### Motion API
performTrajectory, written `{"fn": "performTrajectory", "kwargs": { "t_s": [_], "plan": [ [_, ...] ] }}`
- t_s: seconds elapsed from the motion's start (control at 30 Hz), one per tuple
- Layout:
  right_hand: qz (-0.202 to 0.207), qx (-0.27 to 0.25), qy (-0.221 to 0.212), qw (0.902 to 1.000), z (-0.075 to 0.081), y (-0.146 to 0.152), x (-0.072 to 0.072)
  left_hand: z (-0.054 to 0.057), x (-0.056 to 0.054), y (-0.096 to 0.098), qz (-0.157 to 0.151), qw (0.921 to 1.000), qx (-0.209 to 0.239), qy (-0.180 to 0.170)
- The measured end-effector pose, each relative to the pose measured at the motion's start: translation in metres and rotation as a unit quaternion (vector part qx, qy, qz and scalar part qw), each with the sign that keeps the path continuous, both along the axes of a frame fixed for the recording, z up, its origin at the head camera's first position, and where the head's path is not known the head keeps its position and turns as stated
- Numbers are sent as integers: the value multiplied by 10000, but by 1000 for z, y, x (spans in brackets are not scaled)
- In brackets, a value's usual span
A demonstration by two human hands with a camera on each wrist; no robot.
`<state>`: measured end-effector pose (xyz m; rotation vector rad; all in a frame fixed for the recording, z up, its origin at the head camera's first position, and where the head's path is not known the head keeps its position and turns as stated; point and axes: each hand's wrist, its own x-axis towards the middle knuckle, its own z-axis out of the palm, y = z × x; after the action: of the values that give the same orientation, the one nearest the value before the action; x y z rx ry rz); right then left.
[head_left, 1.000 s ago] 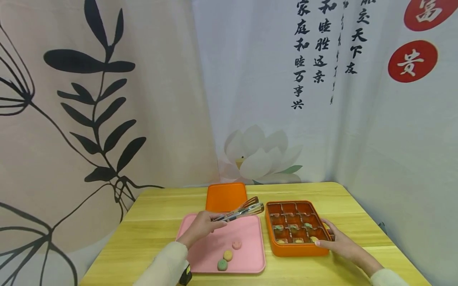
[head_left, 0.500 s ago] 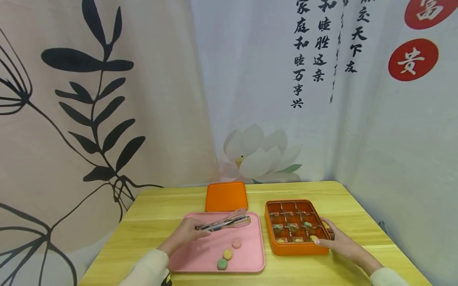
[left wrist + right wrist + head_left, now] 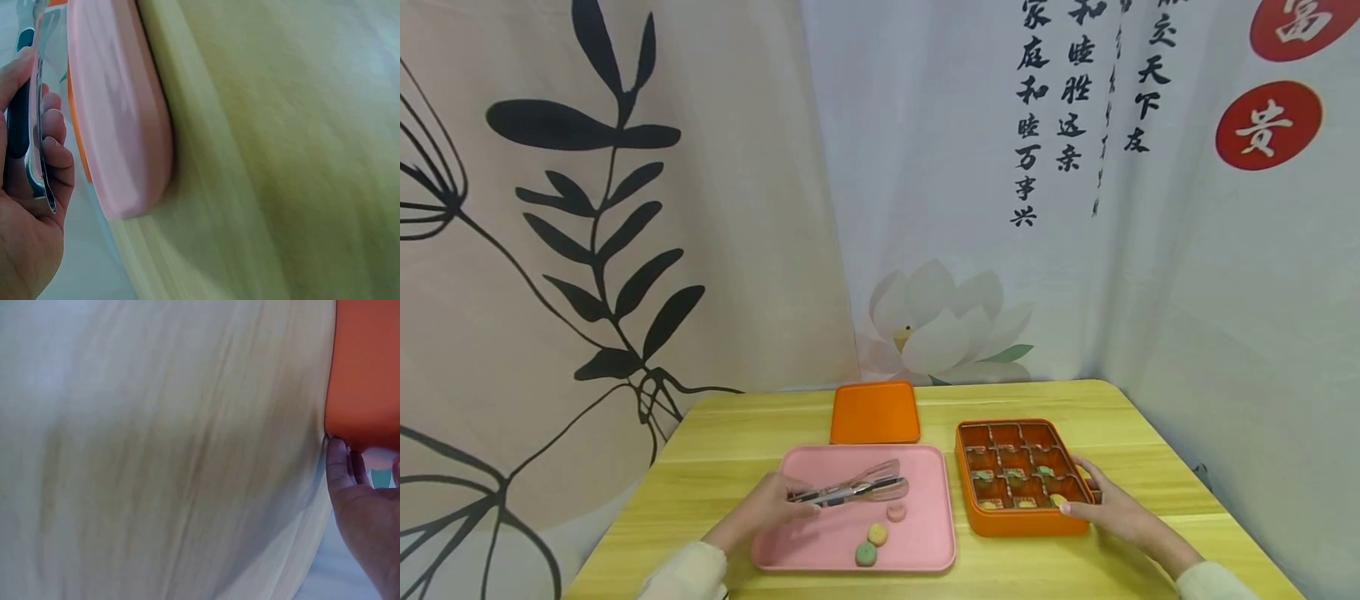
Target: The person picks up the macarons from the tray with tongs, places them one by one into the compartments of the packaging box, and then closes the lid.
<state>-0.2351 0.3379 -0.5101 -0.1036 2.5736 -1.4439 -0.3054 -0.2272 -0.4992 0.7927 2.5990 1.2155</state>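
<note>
My left hand point(image 3: 769, 505) grips metal tongs point(image 3: 850, 492) by their handle, level over the pink tray point(image 3: 927, 542). In the left wrist view the fingers curl round the dark grip of the tongs point(image 3: 19, 122). On the tray lie a pink macaron point(image 3: 897, 512), a yellow macaron point(image 3: 877, 534) and a green macaron point(image 3: 866, 554), near the tong tips. My right hand point(image 3: 1116, 510) holds the orange divided box point(image 3: 1018, 524) at its front right corner, thumb at the front rim, fingers along the side. Green pieces sit in its third row, yellow ones in the front row.
A flat orange lid-like panel point(image 3: 875, 413) lies behind the tray. The box's two back rows show bare compartments. Everything stands on a wood-grain table point(image 3: 715, 467), with a printed curtain point(image 3: 760, 208) behind and at the sides.
My left hand has moved left and toward me with the tongs, which now sit lower over the tray. My right hand and the box have stayed put.
</note>
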Motion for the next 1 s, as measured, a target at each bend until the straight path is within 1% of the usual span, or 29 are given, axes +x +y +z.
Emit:
{"fn": "performTrajectory", "kwargs": {
  "t_s": [0.1, 0.23, 0.37, 0.5, 0.7, 0.87, 1.0],
  "plan": [
    [-32, 61, -19, 10000, 0, 0, 0, -2, 3, -4, -18, 10000, -48, 3],
    [-47, 4, -64, 10000, 0, 0, 0, -7, 4, -7, -46, 9999, -111, -43],
    [-22, -14, -3, 10000, -1, 1, 1, -10, 6, -7, -194, 9997, -84, -149],
    [-58, 73, 17, 10000, -2, 1, 1, -11, 8, -5, -314, 9994, -66, -114],
    [-85, 126, -34, 9999, -2, 2, 2, -14, 8, -2, -196, 9997, 23, -160],
    [-102, 100, -151, 9998, -1, 1, 0, -18, 6, -3, -38, 9999, 8, -159],
    [-112, 55, -233, 9997, 1, 0, -1, -19, 7, -3, 5, 9999, -8, -129]
  ]
}}
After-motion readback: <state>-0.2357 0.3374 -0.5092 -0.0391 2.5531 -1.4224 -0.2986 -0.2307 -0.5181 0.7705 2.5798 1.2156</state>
